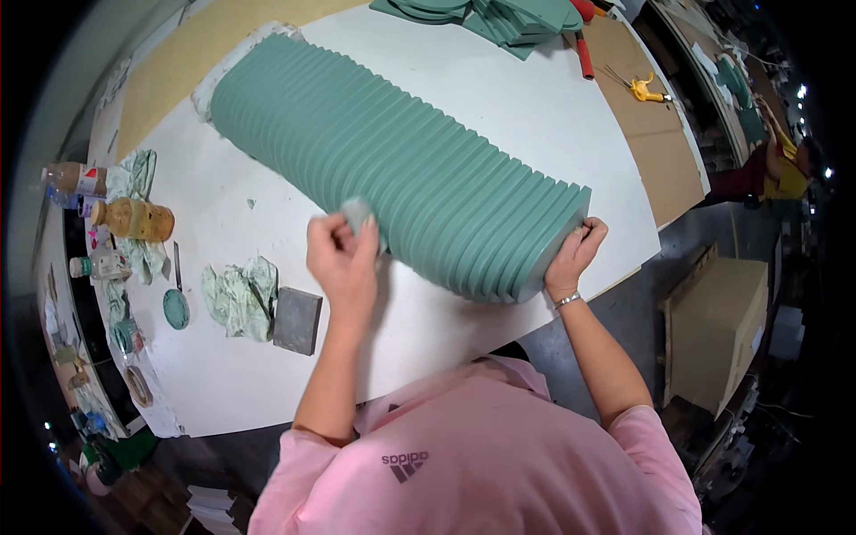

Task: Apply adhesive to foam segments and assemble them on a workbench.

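A long row of green, round-edged boards (374, 160) lies across the white table, packed face to face with a ridged outer side. My left hand (343, 263) pinches a small pale grey pad (358, 214) against the row's near side. Motion blurs the pad, so its exact kind is unclear. At the row's right end my right hand (575, 259) is pressed to the last board, fingers curled over its edge. Left of my left forearm sit a dark grey square block (297, 320) and a crumpled, green-stained cloth (241, 299).
Along the left edge stand bottles, including an amber one (134, 219), near a round green lid (176, 308) and a thin blade (177, 266). More green pieces (508, 22) and a yellow-handled tool (646, 89) lie at the far side. A cardboard box (718, 321) stands right; a co-worker (780, 169) is beyond.
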### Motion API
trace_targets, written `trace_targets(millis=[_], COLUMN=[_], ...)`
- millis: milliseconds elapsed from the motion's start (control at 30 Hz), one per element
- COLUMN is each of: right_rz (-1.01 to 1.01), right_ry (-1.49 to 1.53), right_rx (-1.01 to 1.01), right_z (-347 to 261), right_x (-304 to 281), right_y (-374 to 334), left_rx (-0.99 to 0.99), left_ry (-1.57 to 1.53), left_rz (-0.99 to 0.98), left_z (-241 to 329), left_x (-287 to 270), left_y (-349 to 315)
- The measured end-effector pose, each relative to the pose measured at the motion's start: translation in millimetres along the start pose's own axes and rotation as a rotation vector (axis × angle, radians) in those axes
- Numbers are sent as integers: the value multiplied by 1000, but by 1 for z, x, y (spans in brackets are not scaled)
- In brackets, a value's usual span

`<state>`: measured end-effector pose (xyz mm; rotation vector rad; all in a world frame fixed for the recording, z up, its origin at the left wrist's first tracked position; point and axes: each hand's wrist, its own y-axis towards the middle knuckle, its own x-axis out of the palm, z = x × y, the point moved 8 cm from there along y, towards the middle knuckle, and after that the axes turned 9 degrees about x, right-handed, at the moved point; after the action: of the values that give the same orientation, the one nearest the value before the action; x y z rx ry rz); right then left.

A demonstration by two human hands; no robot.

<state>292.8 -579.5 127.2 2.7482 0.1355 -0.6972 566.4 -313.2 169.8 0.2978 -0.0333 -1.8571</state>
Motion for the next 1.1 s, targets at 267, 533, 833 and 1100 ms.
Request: trace_targets(millis=[267,533,833,1100], right_rz=[1,11,34,16], right_ry=[-22,-9,-35,8], right_rx=[3,31,11,-3], right_z=[0,4,4,-1], right_x=[2,1,1,3], right_y=[0,-2,0,1], left_rx=[-59,319,554,501], left_ry=[37,298,453,292], left_rz=[-31,-119,-148,-120], left_z=[-28,14,44,59], left_x=[-14,7,26,31], left_y=[-42,-39,-20,-7])
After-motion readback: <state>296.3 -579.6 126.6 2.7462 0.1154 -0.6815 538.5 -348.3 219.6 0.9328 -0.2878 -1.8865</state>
